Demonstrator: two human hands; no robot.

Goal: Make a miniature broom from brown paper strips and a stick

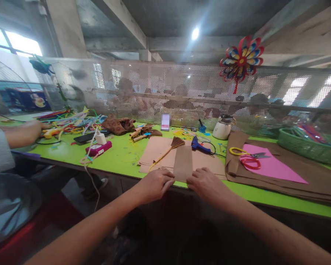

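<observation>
A strip of brown paper (183,163) lies lengthwise before me on a stack of lighter tan sheets (209,162). At its near left corner my left hand (157,183) has its fingers closed on the edge. My right hand (206,184) pinches the near right corner, its fingers curled. Left of the strip rests a small fan of pleated brown paper (178,142) with a rolled paper handle and a yellow cord. A blue glue gun (200,146) lies just beyond the strip, to the right.
Scissors (251,158) lie on pink paper (278,167) over brown sheets at right, near a green basket (309,145). A white kettle (223,128) and phone (165,122) stand behind. At left are a pink power strip (99,148), colourful strips (77,123) and another person's hand (30,131).
</observation>
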